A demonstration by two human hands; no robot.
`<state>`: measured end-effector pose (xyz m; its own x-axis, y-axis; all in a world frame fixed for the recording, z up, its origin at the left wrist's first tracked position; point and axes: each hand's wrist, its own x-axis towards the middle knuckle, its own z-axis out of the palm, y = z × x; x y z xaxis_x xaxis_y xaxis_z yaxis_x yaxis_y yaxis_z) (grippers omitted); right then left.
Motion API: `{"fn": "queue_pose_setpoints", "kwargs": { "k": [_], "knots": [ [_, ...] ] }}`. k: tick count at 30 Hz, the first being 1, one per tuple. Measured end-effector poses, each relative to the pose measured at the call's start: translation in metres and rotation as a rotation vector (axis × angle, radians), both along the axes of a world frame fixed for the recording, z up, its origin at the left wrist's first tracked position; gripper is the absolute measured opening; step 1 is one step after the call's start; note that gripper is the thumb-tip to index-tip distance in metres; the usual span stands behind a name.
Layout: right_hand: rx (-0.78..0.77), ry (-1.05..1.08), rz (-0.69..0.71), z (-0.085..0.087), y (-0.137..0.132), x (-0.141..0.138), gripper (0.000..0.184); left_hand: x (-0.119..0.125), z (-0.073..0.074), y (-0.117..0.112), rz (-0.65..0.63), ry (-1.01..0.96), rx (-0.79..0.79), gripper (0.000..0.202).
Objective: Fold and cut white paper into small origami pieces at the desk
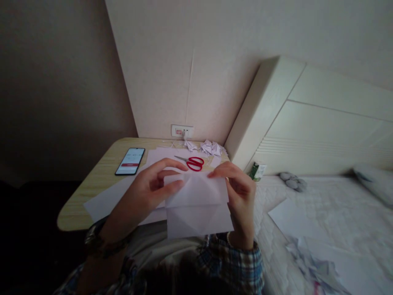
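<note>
A creased white sheet of paper [199, 217] is held up in front of me, folded across its width. My left hand [153, 184] pinches its upper left edge between thumb and fingers. At the upper right edge, my right hand [241, 186] grips the same sheet, its thumb on the near face and the other fingers partly hidden behind. Just beyond the sheet lie scissors [195, 163] with red handles, blades pointing left. Loose white sheets [113, 194] spread over the wooden table [80, 200] below my hands.
A lit phone [130, 161] lies at the table's left. Folded paper pieces [210, 147] and scraps sit at the back, below a wall socket [182, 131]. To the right, a bed [337, 205] holds more paper [319, 262], a grey plush item [293, 181] and a small green-white box [257, 171].
</note>
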<state>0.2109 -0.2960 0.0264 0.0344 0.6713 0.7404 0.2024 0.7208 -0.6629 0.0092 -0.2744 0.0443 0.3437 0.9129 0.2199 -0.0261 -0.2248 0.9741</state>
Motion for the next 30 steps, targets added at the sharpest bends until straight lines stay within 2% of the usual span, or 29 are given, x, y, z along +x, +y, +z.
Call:
{"fn": "queue_pose_setpoints", "kwargs": {
  "k": [2, 5, 8, 13, 16, 19, 22, 23, 27, 28, 30],
  "knots": [
    [-0.011, -0.053, -0.016, 0.002, -0.001, 0.005, 0.031, 0.001, 0.000, 0.002, 0.028, 0.077, 0.032, 0.011],
    [-0.066, -0.105, -0.050, 0.005, -0.004, 0.009, 0.033, 0.003, -0.001, 0.004, 0.135, 0.234, 0.158, 0.007],
    [-0.123, -0.195, -0.067, 0.009, -0.006, 0.006, 0.020, 0.004, -0.004, 0.004, 0.174, 0.329, 0.216, 0.013],
    [-0.197, -0.353, -0.118, 0.009, -0.002, -0.004, 0.004, 0.005, -0.004, 0.002, 0.141, 0.388, 0.254, 0.017],
    [-0.203, -0.355, -0.139, 0.008, 0.000, -0.004, 0.014, 0.004, -0.003, 0.002, 0.085, 0.414, 0.247, 0.016],
    [-0.182, -0.445, -0.125, 0.008, 0.000, -0.004, 0.017, 0.005, -0.002, 0.002, 0.036, 0.466, 0.253, 0.012],
    [-0.161, -0.519, -0.121, 0.010, -0.001, -0.008, 0.010, 0.007, -0.004, 0.002, 0.029, 0.474, 0.250, 0.012],
    [-0.148, -0.495, -0.145, 0.010, -0.001, -0.009, 0.009, 0.008, -0.005, 0.003, 0.051, 0.460, 0.244, 0.012],
    [-0.169, -0.214, -0.325, 0.007, 0.002, -0.012, 0.036, 0.007, -0.007, 0.008, 0.257, 0.276, 0.147, 0.008],
    [-0.210, -0.143, -0.334, 0.005, 0.004, -0.011, 0.041, 0.007, -0.008, 0.009, 0.303, 0.205, 0.106, 0.007],
    [-0.323, -0.016, -0.263, 0.001, 0.007, -0.009, 0.049, 0.009, -0.010, 0.011, 0.354, 0.058, 0.008, 0.016]
  ]
}}
